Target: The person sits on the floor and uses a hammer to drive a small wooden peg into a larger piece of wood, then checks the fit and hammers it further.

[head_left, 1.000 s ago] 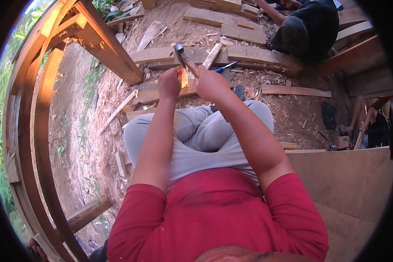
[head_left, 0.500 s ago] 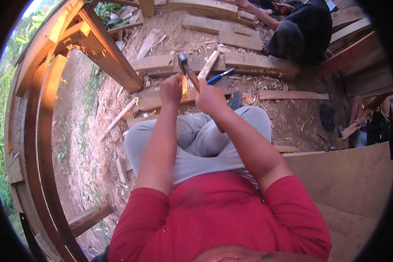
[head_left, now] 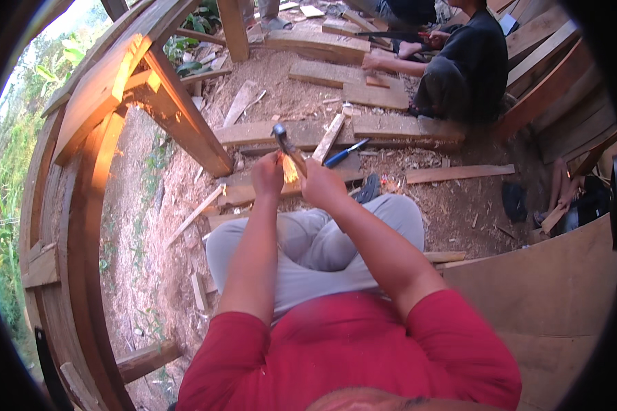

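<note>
My right hand (head_left: 322, 183) is closed round the wooden handle of a hammer (head_left: 295, 157). The hammer's dark metal head points away from me, above and just right of my left hand (head_left: 268, 175). The left fingers are pinched together over a wooden beam (head_left: 238, 196) on the ground; whatever they hold is too small to make out. A patch of bright sunlight falls between my two hands. Right of the hammer lie a light wood strip (head_left: 330, 137) and a blue-handled tool with a thin tip (head_left: 346, 153). My crossed legs are just below.
A co-worker in dark clothes (head_left: 469, 65) sits at the upper right, one hand at a plank (head_left: 315, 44), near a saw (head_left: 394, 35). A timber frame (head_left: 185, 113) stands at left. A plywood sheet (head_left: 535, 274) lies at right; wood shavings cover the ground.
The view has tilted up, so the scene sits lower. The hammer head has come slightly down and left towards my left hand. The co-worker's saw and hand at the plank now show.
</note>
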The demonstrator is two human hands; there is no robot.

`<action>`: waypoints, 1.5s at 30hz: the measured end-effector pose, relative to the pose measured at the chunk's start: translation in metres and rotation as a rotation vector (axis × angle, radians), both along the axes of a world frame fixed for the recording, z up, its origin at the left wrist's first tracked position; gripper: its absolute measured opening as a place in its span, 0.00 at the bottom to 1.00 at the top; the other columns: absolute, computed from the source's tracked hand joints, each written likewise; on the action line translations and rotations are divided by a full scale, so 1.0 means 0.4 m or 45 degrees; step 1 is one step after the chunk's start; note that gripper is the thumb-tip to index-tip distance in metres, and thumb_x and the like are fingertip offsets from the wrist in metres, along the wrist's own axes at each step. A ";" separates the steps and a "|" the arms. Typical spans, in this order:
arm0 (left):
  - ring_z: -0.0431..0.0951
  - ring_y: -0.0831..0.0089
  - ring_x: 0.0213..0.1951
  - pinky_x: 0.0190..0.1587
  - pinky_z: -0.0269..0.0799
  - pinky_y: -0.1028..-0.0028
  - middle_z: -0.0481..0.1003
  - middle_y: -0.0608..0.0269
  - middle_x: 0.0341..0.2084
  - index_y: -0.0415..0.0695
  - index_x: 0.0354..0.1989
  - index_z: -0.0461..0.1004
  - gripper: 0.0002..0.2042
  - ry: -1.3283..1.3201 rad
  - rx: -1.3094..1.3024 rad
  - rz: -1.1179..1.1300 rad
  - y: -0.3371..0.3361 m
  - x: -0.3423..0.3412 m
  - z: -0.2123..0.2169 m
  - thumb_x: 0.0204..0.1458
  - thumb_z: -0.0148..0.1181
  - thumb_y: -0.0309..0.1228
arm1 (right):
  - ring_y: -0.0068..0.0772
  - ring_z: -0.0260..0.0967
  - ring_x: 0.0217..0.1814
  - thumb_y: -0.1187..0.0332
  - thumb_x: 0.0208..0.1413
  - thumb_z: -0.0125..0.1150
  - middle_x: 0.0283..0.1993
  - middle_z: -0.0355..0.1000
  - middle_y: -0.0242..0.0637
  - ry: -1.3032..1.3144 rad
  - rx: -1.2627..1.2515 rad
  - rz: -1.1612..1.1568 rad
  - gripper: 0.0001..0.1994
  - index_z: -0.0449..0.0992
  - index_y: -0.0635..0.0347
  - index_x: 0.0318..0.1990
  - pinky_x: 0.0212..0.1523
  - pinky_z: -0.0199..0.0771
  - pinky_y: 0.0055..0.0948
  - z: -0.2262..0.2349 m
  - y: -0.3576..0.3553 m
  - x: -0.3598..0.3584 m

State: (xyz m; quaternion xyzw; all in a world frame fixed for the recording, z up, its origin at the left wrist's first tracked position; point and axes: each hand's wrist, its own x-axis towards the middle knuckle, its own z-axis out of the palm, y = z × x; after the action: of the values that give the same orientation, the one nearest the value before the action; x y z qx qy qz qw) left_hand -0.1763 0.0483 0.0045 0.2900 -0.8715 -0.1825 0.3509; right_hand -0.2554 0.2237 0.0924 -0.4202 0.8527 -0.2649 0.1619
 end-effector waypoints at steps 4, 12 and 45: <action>0.83 0.44 0.40 0.44 0.78 0.52 0.82 0.47 0.35 0.41 0.39 0.85 0.09 0.045 0.158 -0.013 0.058 0.021 0.036 0.62 0.62 0.33 | 0.66 0.81 0.47 0.64 0.66 0.59 0.42 0.81 0.59 -0.054 0.095 -0.005 0.16 0.69 0.64 0.54 0.48 0.79 0.60 0.028 0.019 0.010; 0.84 0.48 0.44 0.48 0.79 0.55 0.84 0.51 0.40 0.43 0.48 0.86 0.11 0.070 0.127 -0.042 0.053 0.021 -0.014 0.63 0.61 0.31 | 0.68 0.80 0.44 0.62 0.66 0.59 0.40 0.81 0.62 -0.063 0.109 0.004 0.18 0.68 0.63 0.56 0.45 0.78 0.62 -0.012 0.033 0.001; 0.77 0.48 0.57 0.62 0.73 0.56 0.76 0.40 0.57 0.43 0.71 0.68 0.34 -0.412 0.746 -0.011 0.022 0.177 -0.123 0.56 0.73 0.37 | 0.68 0.79 0.43 0.62 0.66 0.60 0.41 0.80 0.61 -0.005 0.142 -0.100 0.19 0.67 0.60 0.59 0.44 0.77 0.63 -0.044 0.074 0.003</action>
State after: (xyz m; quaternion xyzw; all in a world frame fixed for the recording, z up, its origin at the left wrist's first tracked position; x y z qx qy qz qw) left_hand -0.1057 0.0570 -0.0446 0.4000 -0.8276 -0.3785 0.1089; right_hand -0.2544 0.2532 0.0747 -0.3761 0.8817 -0.2239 0.1763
